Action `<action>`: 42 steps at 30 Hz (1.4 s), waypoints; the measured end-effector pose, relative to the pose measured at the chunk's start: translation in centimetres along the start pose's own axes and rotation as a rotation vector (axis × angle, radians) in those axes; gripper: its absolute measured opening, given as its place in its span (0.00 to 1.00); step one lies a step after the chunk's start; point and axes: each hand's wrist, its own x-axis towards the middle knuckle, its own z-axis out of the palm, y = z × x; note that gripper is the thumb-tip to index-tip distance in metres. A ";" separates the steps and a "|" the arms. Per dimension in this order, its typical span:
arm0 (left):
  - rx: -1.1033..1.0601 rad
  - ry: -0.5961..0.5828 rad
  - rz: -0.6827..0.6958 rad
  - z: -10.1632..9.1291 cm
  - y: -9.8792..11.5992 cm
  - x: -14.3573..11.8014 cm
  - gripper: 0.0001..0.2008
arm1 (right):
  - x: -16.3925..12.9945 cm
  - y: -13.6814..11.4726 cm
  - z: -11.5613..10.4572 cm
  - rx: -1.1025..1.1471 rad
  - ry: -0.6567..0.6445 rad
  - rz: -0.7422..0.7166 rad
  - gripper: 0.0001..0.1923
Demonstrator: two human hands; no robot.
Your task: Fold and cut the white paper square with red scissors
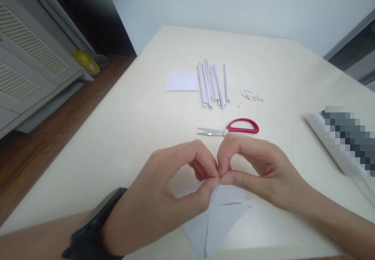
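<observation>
A piece of white paper (224,219) with slits cut in it hangs from my fingertips over the near part of the table. My left hand (175,186) pinches the paper's top between thumb and fingers. Tip to tip with it, my right hand (263,170) pinches the same spot. My fingers hide whatever small thing may be between them. Just beyond my hands lie scissors (225,131) with a red handle, blades parted and pointing left.
Farther back on the white table (131,135) lie a stack of white paper (181,81), several rolled paper tubes (215,84) and a small scatter of pale bits (250,96). A white object (328,143), partly pixelated, stands at the right. A louvered cabinet (29,53) is at the left.
</observation>
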 end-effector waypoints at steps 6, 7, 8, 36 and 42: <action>0.001 -0.001 0.008 0.0 0.0 -0.1 0.06 | -0.1 0.1 -0.1 0.007 -0.007 -0.022 0.06; -0.002 -0.002 0.002 -0.1 0.0 -0.1 0.06 | -0.2 0.1 0.0 0.009 -0.009 -0.024 0.06; -0.004 -0.005 -0.004 -0.1 0.0 -0.1 0.06 | -0.2 0.1 0.0 0.012 -0.008 -0.027 0.06; -0.031 -0.056 0.008 -0.3 0.2 -0.1 0.05 | -0.2 0.2 0.1 0.053 0.054 -0.196 0.09; -0.122 -0.071 -0.033 -0.2 0.0 -0.1 0.04 | -0.1 0.4 -0.2 0.093 0.019 -0.155 0.07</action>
